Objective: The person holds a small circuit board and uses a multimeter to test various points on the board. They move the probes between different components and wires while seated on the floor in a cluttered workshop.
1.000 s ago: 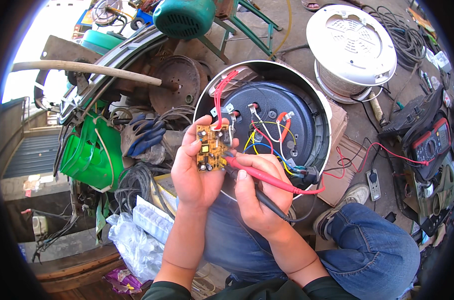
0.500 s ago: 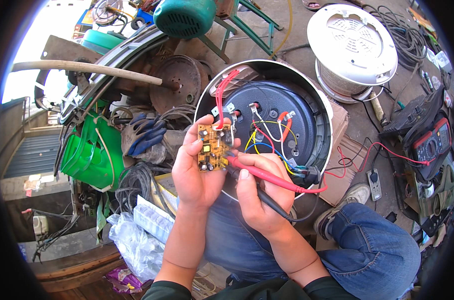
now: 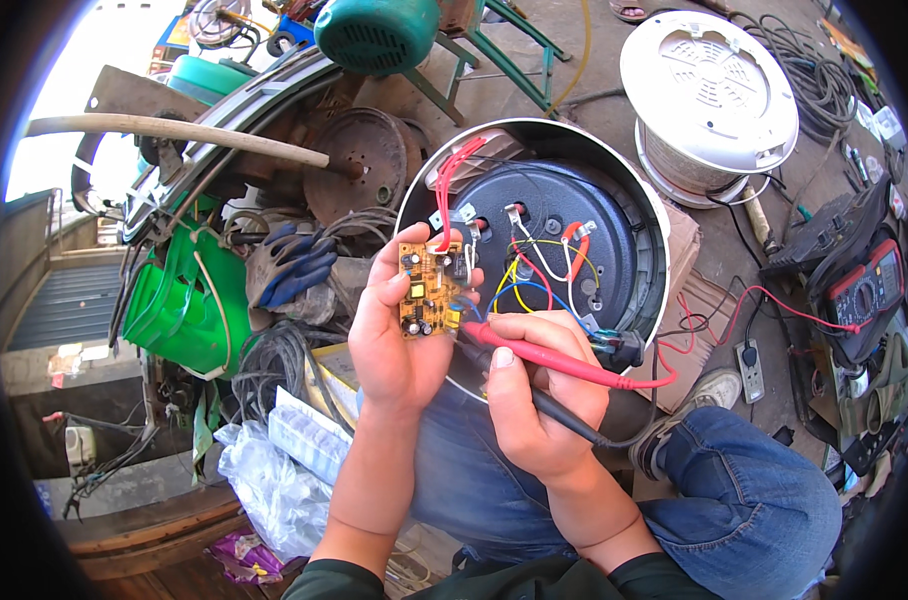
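In my left hand [image 3: 399, 355] I hold a small tan circuit board [image 3: 436, 285] by its edges, component side up. My right hand [image 3: 534, 410] grips two multimeter probes together, a red probe [image 3: 564, 366] and a black probe [image 3: 566, 413]. Their tips are at the board's lower right edge, by a small yellow part; whether they touch it I cannot tell. Red wires [image 3: 446, 190] run from the board into an open round appliance housing [image 3: 662, 250]. Inside it sits a dark round body [image 3: 544, 215] with several coloured wires and metal tabs.
On the right stands a red and black multimeter [image 3: 867, 288], its red lead crossing the floor. A white round appliance part [image 3: 709, 80] is at the far right. A green bin [image 3: 179, 310], work gloves [image 3: 294, 265], coiled cables [image 3: 284, 370] and a plastic bag [image 3: 279, 480] crowd the left.
My right hand and the probes have shifted slightly right and down, with the probe tips still near the board's lower right edge. The whole view has shifted a little to the right.
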Available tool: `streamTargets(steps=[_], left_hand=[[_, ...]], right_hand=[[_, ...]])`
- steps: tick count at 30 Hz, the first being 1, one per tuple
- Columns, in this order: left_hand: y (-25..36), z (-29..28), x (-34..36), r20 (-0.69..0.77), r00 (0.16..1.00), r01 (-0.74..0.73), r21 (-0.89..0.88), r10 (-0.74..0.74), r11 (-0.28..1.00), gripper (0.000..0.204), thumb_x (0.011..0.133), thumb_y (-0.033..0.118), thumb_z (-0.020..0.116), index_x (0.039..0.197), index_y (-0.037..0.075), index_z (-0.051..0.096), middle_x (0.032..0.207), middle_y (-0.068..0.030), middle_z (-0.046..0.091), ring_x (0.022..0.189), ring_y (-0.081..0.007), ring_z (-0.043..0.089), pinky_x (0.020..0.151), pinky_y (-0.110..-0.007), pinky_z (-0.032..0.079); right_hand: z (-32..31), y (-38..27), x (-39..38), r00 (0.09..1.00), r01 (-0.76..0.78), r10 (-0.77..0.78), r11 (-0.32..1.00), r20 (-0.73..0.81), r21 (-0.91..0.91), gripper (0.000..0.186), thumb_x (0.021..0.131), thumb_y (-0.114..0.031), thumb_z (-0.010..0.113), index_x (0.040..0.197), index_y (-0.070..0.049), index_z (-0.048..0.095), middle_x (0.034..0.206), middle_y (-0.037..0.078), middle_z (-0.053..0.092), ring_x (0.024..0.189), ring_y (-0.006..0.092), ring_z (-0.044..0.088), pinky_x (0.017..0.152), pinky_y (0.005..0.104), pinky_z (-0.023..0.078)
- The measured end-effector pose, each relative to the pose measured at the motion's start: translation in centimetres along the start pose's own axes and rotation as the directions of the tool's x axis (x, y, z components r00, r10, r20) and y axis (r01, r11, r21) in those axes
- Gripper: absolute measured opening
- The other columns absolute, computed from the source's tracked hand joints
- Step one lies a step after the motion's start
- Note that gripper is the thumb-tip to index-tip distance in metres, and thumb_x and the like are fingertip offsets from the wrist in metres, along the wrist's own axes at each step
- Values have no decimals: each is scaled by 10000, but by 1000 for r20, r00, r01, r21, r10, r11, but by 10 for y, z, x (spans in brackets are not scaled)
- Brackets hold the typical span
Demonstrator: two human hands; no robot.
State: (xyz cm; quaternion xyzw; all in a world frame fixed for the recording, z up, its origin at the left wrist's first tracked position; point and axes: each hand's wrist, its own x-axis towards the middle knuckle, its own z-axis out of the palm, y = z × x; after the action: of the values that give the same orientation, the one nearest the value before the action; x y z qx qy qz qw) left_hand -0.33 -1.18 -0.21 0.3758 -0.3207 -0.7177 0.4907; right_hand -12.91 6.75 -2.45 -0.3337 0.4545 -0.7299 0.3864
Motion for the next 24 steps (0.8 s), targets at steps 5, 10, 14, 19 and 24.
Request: streamTargets(steps=[5,10,14,19,24], left_hand=[[0,1,0,-3,1000,0,0,0,1000,456,952,157,440,1385,15,451,1334,-236,569,1062,-384,646,921,-461,531],[0,0,0,-5,1000,2,-10,-2,1000,459,953,158,441,1389,14,447,1333,-236,569,1057,-391,645,920,-464,534],[0,0,0,-3,1000,-2,-15,2,1000,458,954,155,439,1391,15,447,1334,-237,568,1059,-392,645,920,-465,535],[0,0,0,4,1000,2,-20,-2,1000,457,955,153,438,1391,18,447,1334,-238,567,1060,-393,644,922,-465,534],[0,0,-1,-7,1000,9,-26,-9,1000,457,957,157,432,1392,22,447,1331,-235,569,1064,-397,640,920,-464,532]], right_hand=[[4,4,0,1000,3,-2,1000,23,-24,234,810,87,625,1042,71,642,960,170,645,764,222,653,651,296,535],[5,5,-1,999,-15,16,999,27,-31,222,827,70,632,1049,67,647,966,163,644,754,201,654,643,285,538],[5,4,-1,999,-42,42,999,9,-4,214,831,69,629,1043,69,655,975,161,646,754,195,656,643,282,544],[4,9,-3,998,-29,28,999,54,15,191,892,75,574,1073,97,628,1024,151,603,672,112,620,602,222,515],[6,9,-3,998,-43,42,999,45,23,193,895,57,584,1079,96,630,1002,144,614,689,114,620,605,225,507]])
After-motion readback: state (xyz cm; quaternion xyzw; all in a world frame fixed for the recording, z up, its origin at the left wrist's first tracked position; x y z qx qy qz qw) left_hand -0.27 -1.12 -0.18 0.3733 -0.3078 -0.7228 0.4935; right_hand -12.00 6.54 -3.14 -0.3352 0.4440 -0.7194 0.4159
